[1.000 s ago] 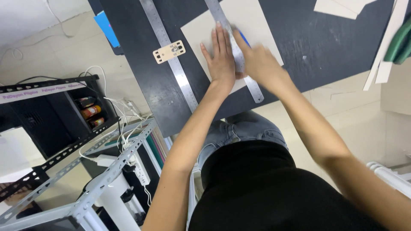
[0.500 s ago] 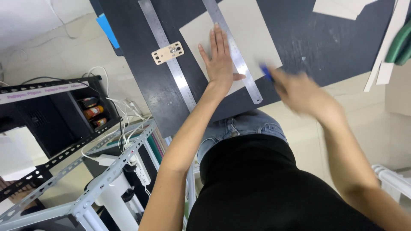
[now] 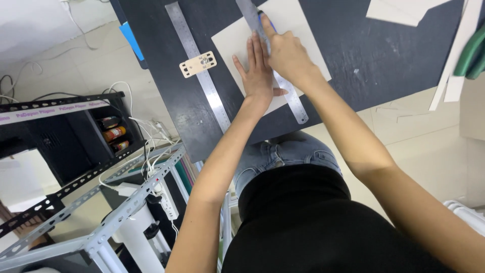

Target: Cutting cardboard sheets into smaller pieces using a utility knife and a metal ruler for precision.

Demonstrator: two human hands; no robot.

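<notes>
My left hand (image 3: 256, 71) lies flat, fingers spread, pressing a steel ruler (image 3: 295, 103) onto a beige cardboard sheet (image 3: 298, 20) on the black table (image 3: 364, 55). My right hand (image 3: 285, 50) is just to the right of it, closed around a blue-handled knife (image 3: 267, 21) whose tip rests on the sheet along the ruler's right edge. The two hands touch side by side.
A second, longer steel ruler (image 3: 194, 55) lies to the left with a small tan plate (image 3: 198, 64) on it. Cardboard strips (image 3: 454, 50) and a green object (image 3: 472, 50) lie at the right. A metal shelf frame (image 3: 126, 207) with cables and a black rack (image 3: 60, 136) stand below left.
My right hand swung away to the lower right of the table edge half a second ago and has come back up to the ruler with the knife. The left hand stayed pressed on the ruler.
</notes>
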